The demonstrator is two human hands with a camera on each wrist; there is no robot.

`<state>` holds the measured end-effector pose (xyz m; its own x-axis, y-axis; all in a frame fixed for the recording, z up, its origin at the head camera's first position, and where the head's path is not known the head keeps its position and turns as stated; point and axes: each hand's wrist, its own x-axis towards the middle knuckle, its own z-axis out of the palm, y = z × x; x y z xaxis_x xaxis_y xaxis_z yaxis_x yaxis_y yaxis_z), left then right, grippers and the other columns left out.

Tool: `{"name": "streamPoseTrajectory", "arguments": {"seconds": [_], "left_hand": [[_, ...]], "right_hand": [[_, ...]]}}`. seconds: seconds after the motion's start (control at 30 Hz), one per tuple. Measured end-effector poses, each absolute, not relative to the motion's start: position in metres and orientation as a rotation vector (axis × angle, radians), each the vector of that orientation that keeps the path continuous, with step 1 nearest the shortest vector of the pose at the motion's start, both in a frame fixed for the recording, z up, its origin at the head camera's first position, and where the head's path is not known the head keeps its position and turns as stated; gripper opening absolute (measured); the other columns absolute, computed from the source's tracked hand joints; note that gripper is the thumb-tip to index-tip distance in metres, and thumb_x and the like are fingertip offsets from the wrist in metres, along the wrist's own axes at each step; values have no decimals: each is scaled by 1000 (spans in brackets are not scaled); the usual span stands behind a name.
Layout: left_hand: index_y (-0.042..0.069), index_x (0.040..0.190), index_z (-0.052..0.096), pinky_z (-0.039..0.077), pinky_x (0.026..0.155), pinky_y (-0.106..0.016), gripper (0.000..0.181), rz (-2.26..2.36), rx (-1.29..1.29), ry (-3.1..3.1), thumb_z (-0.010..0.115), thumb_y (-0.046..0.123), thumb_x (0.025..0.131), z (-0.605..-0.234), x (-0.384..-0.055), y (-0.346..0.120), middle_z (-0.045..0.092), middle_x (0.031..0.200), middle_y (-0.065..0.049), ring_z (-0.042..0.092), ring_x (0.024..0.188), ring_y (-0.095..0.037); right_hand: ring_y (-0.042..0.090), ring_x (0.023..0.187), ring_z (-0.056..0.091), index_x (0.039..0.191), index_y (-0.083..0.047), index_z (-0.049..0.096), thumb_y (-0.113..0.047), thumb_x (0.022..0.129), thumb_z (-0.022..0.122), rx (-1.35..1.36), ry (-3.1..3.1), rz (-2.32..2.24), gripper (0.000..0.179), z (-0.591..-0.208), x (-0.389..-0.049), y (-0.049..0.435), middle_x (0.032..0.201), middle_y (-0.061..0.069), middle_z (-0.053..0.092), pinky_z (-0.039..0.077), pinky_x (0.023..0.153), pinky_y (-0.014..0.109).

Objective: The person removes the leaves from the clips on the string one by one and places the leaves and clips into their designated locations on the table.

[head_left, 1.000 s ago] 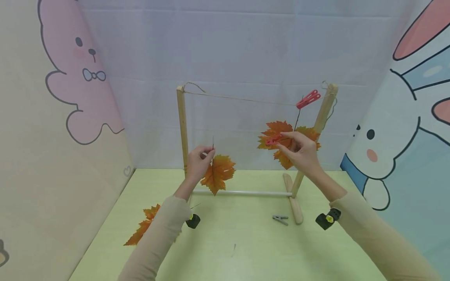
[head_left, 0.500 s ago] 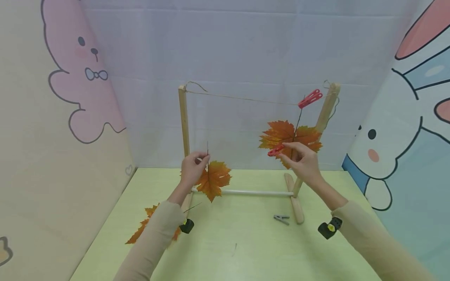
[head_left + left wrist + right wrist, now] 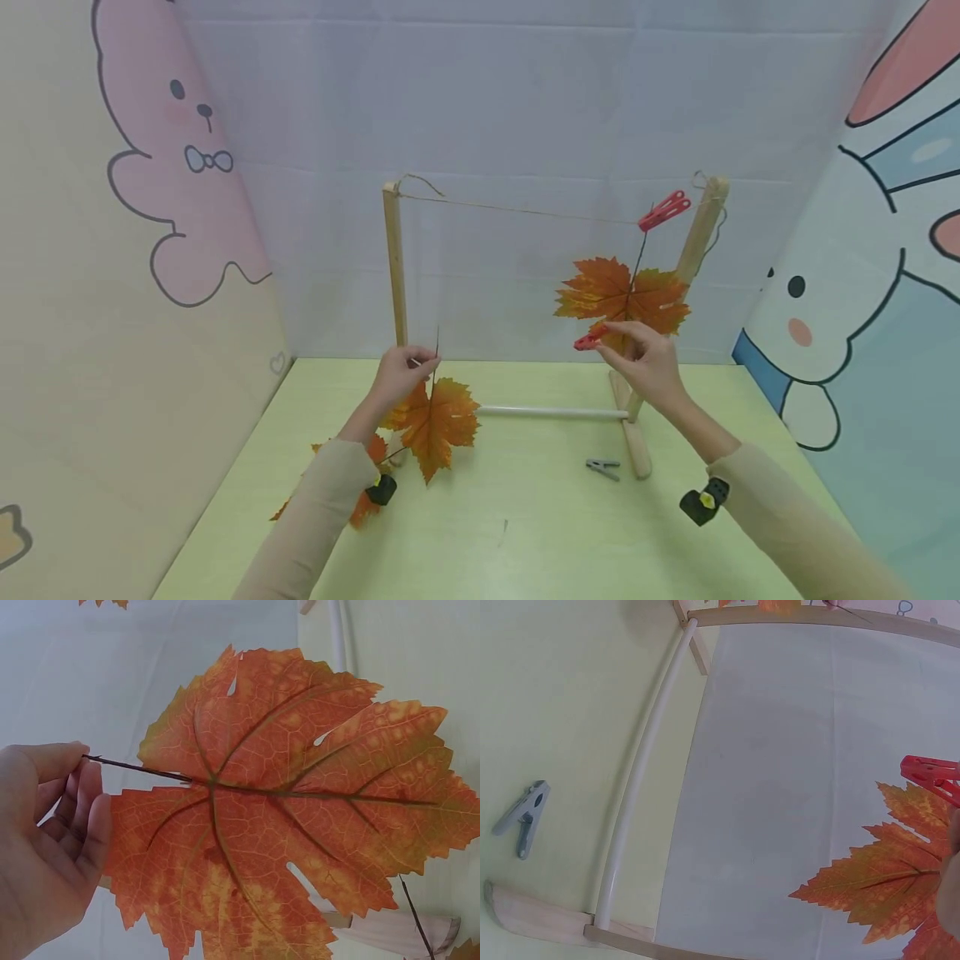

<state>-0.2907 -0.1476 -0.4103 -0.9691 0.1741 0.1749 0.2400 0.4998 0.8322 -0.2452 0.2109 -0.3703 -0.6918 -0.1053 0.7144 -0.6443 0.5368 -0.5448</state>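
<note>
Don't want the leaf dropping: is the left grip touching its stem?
Touching. The left wrist view shows the left grip pinching the stem, which runs right into it with no gap.

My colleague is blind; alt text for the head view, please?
A left hand pinches an orange leaf by its stem and a right hand holds a red clip, before a wooden frame strung with twine. Another leaf hangs by a second red clip; a gray clip lies on the table.

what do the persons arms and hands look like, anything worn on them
The left sleeve and right sleeve are beige, stopping short of the left hand and right hand, both ungloved. At each sleeve's end sits a boxy black device with a yellow mark.
</note>
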Motion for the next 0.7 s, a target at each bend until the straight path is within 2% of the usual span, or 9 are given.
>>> {"name": "streamPoseTrajectory", "arguments": {"seconds": [0.13,0.27,0.5,0.7], "left_hand": [[-1,93,67,48,58,-26,18,-1525,-382,-2707,60,15,88,-413,-289,-152,64,87,-15,59,72,-28],[-3,93,67,49,60,-27,19,-1543,-392,-2742,59,14,88,-416,-286,-156,63,88,-18,58,75,-34],[-3,95,66,50,64,-28,20,-1551,-376,-2749,59,15,88,-424,-283,-164,63,90,-15,58,72,-21],[-4,95,66,50,64,-30,21,-1554,-342,-2733,59,15,89,-433,-280,-171,63,90,-17,58,72,-21]], "right_hand": [[4,45,33,99,6,66,7,70,72,556,-2175,1102,30,-378,-244,214,63,8,49,28,40,16],[-1,44,34,101,2,67,2,71,73,539,-2196,1094,31,-388,-244,218,72,10,58,30,40,16],[-2,42,35,100,1,67,1,70,74,530,-2197,1118,30,-401,-242,221,83,12,64,30,38,17],[2,42,36,101,-1,67,-1,73,73,499,-2240,1156,29,-408,-242,221,87,9,64,32,39,18]]}}
